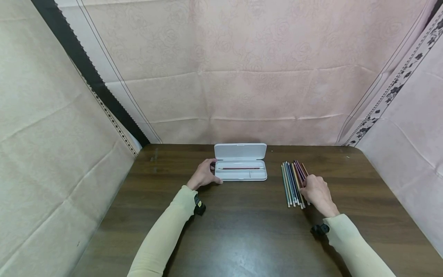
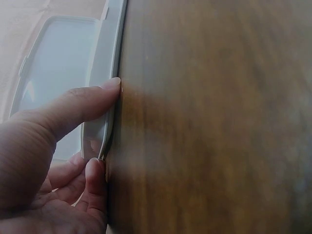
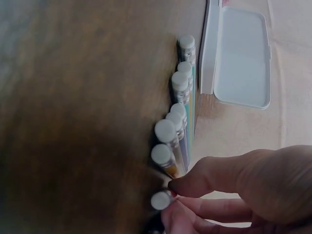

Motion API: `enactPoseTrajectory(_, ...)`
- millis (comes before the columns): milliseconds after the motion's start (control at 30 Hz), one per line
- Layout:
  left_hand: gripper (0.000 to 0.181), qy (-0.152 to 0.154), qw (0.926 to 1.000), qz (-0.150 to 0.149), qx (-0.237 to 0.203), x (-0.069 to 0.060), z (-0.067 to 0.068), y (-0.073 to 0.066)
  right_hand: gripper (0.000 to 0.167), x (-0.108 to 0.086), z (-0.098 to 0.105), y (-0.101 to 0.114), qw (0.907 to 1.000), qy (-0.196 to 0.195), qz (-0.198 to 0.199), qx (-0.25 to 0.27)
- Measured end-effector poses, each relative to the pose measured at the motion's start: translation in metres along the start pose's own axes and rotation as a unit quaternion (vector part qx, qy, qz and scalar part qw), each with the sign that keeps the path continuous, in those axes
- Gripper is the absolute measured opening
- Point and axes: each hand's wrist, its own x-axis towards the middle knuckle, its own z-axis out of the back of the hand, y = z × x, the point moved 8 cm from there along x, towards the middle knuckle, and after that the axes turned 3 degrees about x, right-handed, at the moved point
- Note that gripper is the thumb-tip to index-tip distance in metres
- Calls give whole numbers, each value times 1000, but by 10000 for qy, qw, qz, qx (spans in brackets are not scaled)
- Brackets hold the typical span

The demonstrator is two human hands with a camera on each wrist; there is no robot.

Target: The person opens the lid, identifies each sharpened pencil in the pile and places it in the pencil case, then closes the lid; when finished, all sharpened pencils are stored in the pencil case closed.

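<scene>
A white pencil case (image 1: 257, 178) stands at the back middle of the table, its lid (image 1: 240, 151) raised. Inside lies one thin dark-reddish pencil (image 1: 241, 168). My left hand (image 1: 204, 174) grips the case's left end, with the thumb along the front wall and the fingers around the corner in the left wrist view. To the right of the case lie several pencils (image 1: 290, 184) side by side, their white eraser ends toward me. At the right side of that row my right hand (image 1: 317, 192) pinches a pencil (image 3: 160, 200) between thumb and fingers near its eraser end.
The brown wooden table (image 1: 249, 223) has its far edge just behind the case. Pale patterned cloth (image 1: 242, 96) hangs behind it and on both sides. Dark wrist cameras (image 1: 199, 206) sit at both sleeves.
</scene>
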Motion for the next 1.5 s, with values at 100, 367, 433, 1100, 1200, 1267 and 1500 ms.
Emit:
enactPoseTrajectory(100, 93, -10, 10000, -36, 40, 0, 0, -1, 22, 0, 1, 0, 10000, 20, -90, -12)
enactPoseTrajectory(367, 92, -29, 10000, -31, 19, 0, 1, -1, 18, -2, 6, 4, 9999, 18, -70, 131)
enactPoseTrajectory(433, 92, -22, 10000, -22, 22, 0, 1, -1, 16, -2, 7, 5, 9999, -29, -38, 161)
enactPoseTrajectory(1100, 92, 42, 10000, 29, -32, 0, -1, 1, 17, -6, 18, 28, 9936, -876, 685, 206)
enactPoseTrajectory(1200, 92, 38, 10000, 5, -35, -1, -1, 1, 16, -6, 19, 31, 9919, -971, 758, 309)
enactPoseTrajectory(1267, 92, 34, 10000, 2, -39, 0, -1, 1, 15, -6, 20, 33, 9908, -1023, 792, 393)
enactPoseTrajectory(1500, 91, 19, 10000, 15, -36, 0, 0, 0, 11, -4, 19, 42, 9891, -849, 975, 706)
